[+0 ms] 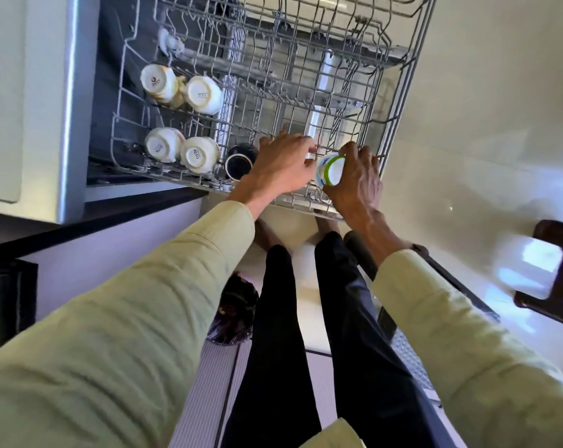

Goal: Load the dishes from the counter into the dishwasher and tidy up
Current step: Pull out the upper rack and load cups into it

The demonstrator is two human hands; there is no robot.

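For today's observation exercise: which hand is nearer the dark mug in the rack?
Left. The left hand sits right beside the dark mug; the right hand grips a green-rimmed cup farther away.

Rack [399, 101] grey coated wire; cups [202, 93] glossy white ceramic; sleeves [163, 295] matt woven cloth

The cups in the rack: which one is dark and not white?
The dark cup, at the rack's front edge, just beside the left hand. The four upturned cups to its left are white, and the cup the right hand holds is white with a green band.
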